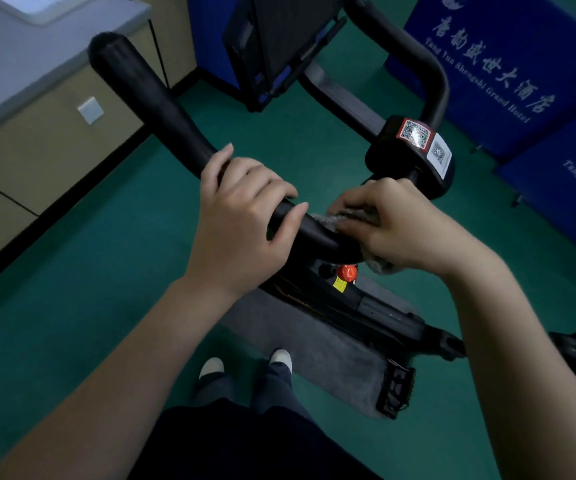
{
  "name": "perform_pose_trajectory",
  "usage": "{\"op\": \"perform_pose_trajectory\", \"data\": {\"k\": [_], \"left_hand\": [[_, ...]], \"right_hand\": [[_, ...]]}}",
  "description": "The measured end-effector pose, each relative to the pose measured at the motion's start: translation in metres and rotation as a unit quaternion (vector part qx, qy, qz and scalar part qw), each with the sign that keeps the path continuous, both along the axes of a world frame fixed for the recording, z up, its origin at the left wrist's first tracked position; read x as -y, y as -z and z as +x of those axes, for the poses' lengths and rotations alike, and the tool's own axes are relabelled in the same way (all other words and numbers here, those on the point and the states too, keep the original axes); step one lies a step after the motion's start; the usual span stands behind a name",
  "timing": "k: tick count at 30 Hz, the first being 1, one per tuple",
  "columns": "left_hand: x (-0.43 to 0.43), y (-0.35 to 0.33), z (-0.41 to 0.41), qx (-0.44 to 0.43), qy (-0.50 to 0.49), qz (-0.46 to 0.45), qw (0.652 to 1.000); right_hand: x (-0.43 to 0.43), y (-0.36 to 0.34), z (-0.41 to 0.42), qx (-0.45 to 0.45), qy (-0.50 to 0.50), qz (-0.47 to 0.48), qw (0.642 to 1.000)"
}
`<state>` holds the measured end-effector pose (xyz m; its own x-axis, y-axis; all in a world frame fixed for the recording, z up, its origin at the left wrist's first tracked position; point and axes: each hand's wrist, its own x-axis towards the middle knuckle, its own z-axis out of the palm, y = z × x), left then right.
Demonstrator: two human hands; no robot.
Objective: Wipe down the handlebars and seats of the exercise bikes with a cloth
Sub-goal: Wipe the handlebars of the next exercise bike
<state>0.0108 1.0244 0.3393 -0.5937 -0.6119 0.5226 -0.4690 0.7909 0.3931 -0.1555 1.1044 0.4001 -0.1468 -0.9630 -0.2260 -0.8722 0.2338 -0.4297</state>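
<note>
Below, left hand point(241, 209) gripping handlebar point(155, 105), right hand point(394, 226) pressing cloth point(345, 216) on it.

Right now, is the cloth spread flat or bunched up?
Bunched. The cloth is crumpled under the right hand against the handlebar, with a wad hanging below the palm.

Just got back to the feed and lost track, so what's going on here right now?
A person stands beside a black exercise bike, wiping its black padded handlebar. The left hand grips the bar to steady it. The right hand presses a grey fuzzy cloth around the bar near the centre, just above the red round knob. The seat is not clearly in view, so its state cannot be judged.
</note>
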Motion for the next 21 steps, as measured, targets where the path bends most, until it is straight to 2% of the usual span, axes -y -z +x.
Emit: {"op": "perform_pose_trajectory", "data": {"k": [6,12,21], "left_hand": [[-0.002,0.001,-0.006,0.000,-0.024,0.023,0.999],[-0.004,0.001,-0.006,-0.003,-0.028,0.027,0.999],[-0.014,-0.008,-0.005,0.039,-0.055,0.032,0.997]], "right_hand": [[0.005,0.002,-0.032,-0.062,-0.059,0.004,0.996],[0.012,0.013,-0.066,-0.090,-0.015,-0.072,0.993],[-0.002,0.026,-0.071,-0.014,0.031,-0.191,0.981]]}}
